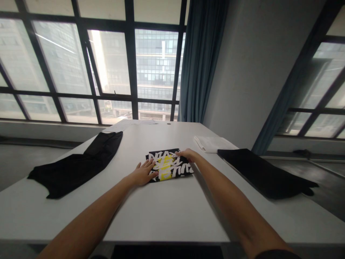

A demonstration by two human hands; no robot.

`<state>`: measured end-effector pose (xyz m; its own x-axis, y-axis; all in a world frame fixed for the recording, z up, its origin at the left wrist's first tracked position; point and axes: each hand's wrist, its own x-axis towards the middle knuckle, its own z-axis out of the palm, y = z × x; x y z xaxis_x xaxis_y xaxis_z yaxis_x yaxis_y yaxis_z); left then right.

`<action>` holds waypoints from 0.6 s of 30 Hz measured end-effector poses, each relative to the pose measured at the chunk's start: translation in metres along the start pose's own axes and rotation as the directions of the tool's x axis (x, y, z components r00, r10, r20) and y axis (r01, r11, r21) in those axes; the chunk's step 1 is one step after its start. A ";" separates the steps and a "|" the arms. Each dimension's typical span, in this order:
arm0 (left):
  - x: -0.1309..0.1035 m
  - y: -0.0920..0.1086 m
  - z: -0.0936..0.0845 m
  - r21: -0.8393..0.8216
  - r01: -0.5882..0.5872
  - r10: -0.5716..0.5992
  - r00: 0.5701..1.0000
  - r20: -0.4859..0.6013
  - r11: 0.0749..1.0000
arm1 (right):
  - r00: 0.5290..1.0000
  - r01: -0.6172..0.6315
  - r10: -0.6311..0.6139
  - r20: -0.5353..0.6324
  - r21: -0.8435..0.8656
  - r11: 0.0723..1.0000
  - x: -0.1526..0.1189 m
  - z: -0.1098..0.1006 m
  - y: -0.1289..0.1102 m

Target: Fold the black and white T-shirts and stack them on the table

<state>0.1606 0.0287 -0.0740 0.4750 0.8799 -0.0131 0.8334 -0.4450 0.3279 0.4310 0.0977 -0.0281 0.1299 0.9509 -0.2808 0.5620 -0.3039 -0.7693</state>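
A folded black T-shirt (pixel 167 167) with bold white lettering and a yellow patch lies on the white table, in the middle of the head view. My left hand (pixel 142 173) rests flat at its left edge, fingers spread over the cloth. At the upper right corner, my right hand (pixel 189 155) has its thumb on top of the fabric. Its other fingers are curled at the right edge and partly hidden, and they appear to grip the cloth there.
Black garments lie on the white table (pixel 167 212): one on the left (pixel 83 162), another on the right (pixel 264 172). A folded white cloth (pixel 210 144) sits behind the right one. Paper sheets (pixel 129 124) are at the far end, before windows and a blue curtain (pixel 201 64).
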 end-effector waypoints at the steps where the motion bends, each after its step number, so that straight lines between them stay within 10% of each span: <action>1: 0.000 0.000 -0.002 -0.009 -0.012 0.012 1.000 0.005 1.000 | 0.996 -0.066 0.063 0.067 0.050 0.997 0.003 -0.002 -0.002; 8: 0.001 -0.008 -0.005 -0.058 -0.049 0.045 0.997 -0.064 0.997 | 0.967 0.110 -0.160 0.197 0.243 0.964 0.009 -0.007 0.001; 12: 0.003 -0.015 0.001 -0.064 -0.047 0.040 0.993 -0.107 0.997 | 0.921 0.381 -0.371 -0.119 0.079 0.921 0.013 -0.035 -0.003; 18: 0.006 -0.019 0.008 0.021 -0.045 0.047 0.997 -0.063 0.999 | 0.713 0.538 -0.512 -0.479 -0.094 0.837 0.013 -0.109 -0.006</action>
<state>0.1503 0.0412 -0.0877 0.4947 0.8669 0.0614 0.8167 -0.4879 0.3082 0.5181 0.1181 0.0355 0.1960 0.8613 0.4688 0.6175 0.2629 -0.7413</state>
